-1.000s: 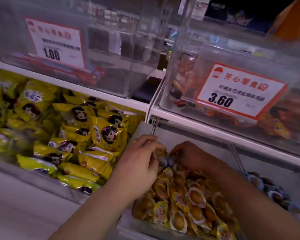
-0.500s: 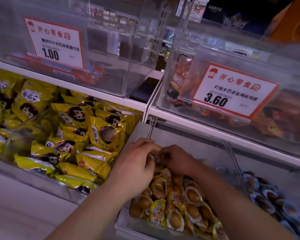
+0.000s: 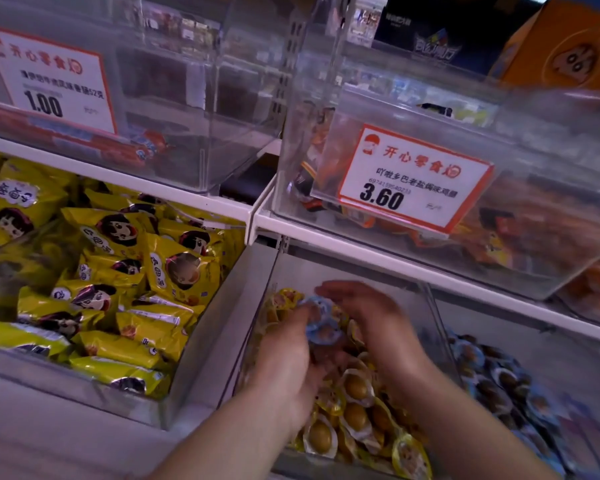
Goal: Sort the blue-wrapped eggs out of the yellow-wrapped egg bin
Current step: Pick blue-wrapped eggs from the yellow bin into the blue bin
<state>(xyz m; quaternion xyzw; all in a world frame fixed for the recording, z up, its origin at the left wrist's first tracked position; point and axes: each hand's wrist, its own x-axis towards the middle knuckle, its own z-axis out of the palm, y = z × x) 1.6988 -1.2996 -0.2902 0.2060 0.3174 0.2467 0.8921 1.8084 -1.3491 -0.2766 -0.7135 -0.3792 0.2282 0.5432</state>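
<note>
Above the clear plastic bin (image 3: 440,327) of yellow-wrapped eggs (image 3: 355,389), the left hand (image 3: 288,355) holds a small cluster of blue-wrapped eggs (image 3: 321,323) against its curled fingertips, at the bin's back half. The right hand (image 3: 378,317) hovers just right of that cluster, fingers straight and loosely together, palm turned toward it; motion blur hides whether they touch. Right of the bin, a neighbouring compartment holds more blue-wrapped eggs (image 3: 499,379).

Single head-worn wide-angle view, facing forward and down, close over the yellow-wrapped egg bin (image 3: 257,327), shelves above.
</note>
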